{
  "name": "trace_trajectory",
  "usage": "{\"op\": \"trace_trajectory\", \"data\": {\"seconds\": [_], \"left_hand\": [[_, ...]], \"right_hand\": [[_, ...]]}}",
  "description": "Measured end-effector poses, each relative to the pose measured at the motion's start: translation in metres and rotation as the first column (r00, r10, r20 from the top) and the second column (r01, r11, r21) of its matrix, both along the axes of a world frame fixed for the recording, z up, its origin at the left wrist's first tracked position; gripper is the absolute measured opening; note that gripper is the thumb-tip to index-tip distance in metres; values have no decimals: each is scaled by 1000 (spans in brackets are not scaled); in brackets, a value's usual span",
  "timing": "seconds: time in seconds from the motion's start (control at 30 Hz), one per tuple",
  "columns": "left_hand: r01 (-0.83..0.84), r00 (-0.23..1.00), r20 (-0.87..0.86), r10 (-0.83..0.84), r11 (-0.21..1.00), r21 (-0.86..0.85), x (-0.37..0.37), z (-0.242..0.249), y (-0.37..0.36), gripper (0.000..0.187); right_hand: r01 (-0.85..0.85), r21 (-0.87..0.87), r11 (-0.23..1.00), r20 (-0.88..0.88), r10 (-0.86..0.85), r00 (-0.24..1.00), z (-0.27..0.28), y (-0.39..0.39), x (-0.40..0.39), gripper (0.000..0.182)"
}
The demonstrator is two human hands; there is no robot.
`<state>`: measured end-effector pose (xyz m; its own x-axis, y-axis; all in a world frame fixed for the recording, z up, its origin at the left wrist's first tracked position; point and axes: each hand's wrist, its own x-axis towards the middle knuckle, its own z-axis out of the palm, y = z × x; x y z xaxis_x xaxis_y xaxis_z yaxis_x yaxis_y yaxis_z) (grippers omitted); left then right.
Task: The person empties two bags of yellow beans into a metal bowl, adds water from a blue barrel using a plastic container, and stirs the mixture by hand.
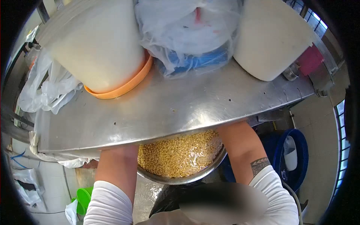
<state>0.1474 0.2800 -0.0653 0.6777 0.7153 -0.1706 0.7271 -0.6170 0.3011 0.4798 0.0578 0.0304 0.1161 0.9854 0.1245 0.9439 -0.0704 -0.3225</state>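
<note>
Both my forearms, in white sleeves, reach forward beneath the front edge of the steel table. The table hides my left hand and my right hand, so what they touch or hold does not show. Between the forearms is a round metal bowl, partly under the table. Many small yellow beans or kernels fill it, with wet, shiny liquid over them.
On the table stand a large whitish container in an orange tray, a plastic-wrapped bundle and a white container. Plastic bags lie left. A blue barrel stands right; green containers are low left.
</note>
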Motion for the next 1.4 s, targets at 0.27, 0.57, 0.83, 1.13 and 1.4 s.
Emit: {"op": "trace_trajectory", "data": {"seconds": [0.27, 0.57, 0.83, 1.13, 1.4], "left_hand": [[300, 951, 88, -297, 953, -26, 88, 95, -105, 85], [105, 984, -150, -94, 992, 64, 49, 101, -187, 99], [-245, 933, 297, 202, 962, 116, -25, 90, -269, 81], [-352, 921, 264, 286, 902, 251, -41, 59, -302, 88], [-294, 954, 131, 271, 929, 226, -85, 62, -260, 88]], "right_hand": [[-85, -66, 994, -6, 85, 996, 6, 2, -44, 59], [-237, -274, 932, -64, 228, 971, -40, -12, -49, 78], [196, 52, 979, -235, -179, 955, -8, -90, 29, 66], [393, -57, 918, -953, -168, 254, -90, -108, 38, 53], [552, -129, 824, -973, -212, 88, -61, -144, -42, 58]]}}
